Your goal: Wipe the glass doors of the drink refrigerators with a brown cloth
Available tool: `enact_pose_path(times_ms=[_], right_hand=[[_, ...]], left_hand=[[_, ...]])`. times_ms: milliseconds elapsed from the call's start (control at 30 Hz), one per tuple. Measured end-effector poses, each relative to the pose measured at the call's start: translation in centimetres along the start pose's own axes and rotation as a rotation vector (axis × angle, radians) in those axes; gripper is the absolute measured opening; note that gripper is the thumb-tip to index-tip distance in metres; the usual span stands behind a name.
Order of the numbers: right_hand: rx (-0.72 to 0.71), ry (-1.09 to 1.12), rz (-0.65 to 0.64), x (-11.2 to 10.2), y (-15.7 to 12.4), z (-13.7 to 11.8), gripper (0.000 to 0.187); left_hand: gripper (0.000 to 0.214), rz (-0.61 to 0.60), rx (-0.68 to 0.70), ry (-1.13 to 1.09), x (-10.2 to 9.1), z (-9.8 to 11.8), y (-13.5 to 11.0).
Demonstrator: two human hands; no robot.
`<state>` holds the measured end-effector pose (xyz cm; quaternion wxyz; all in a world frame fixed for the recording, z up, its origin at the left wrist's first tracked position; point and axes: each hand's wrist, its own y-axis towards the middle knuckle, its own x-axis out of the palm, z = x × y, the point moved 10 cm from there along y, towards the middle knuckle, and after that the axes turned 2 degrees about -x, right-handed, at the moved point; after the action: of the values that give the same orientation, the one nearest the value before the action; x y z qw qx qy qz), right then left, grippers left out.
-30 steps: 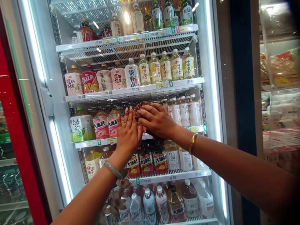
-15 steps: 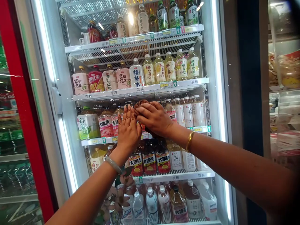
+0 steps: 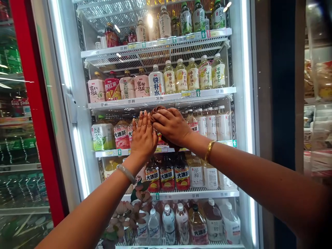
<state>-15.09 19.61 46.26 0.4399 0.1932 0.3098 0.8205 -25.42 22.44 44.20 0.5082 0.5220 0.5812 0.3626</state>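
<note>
My left hand point(image 3: 143, 135) lies flat and open against the glass door point(image 3: 241, 103) of a drinks cooler, fingers pointing up. My right hand point(image 3: 172, 126) presses a brown cloth point(image 3: 156, 110) against the same glass, right beside the left hand; the cloth shows above and below the fingers. A grey bangle sits on my left wrist and a gold one on my right. Behind the glass stand rows of bottles point(image 3: 181, 74) on white wire shelves point(image 3: 160, 98).
The cooler door handle point(image 3: 71, 108) is at the left edge of the glass. A red-framed cooler point(image 3: 31, 114) stands to the left. A dark post point(image 3: 282, 103) and shelves of packaged goods point(image 3: 317, 114) are on the right.
Both hands and the cloth have crept slightly up the glass. The view has shifted so the cooler sits a little further right in the picture.
</note>
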Motion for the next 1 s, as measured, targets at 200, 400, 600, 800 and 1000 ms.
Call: enact_pose_path(times_ms=[200,400,600,800,1000], right_hand=[[-0.102,-0.001,0.014,-0.8,-1.2,0.1,0.019],[0.121,0.037,0.026,1.1,2.6,0.3,0.021],[-0.197,0.082,0.009,0.2,0.1,-4.6,0.016],[-0.013,0.004,0.025,0.1,0.6,0.0,0.019],[-0.034,0.066,0.029,0.7,1.0,-2.8,0.018]], left_hand=[[0.074,-0.044,0.057,0.0,-0.2,-1.5,-1.2],[0.073,-0.02,0.003,-0.001,-0.1,-2.8,-1.3],[0.075,-0.029,0.027,0.014,0.0,-3.6,-2.4],[0.076,-0.027,0.044,0.015,-0.1,-3.6,-2.4],[0.077,-0.021,0.041,0.024,0.2,-2.8,-2.7]])
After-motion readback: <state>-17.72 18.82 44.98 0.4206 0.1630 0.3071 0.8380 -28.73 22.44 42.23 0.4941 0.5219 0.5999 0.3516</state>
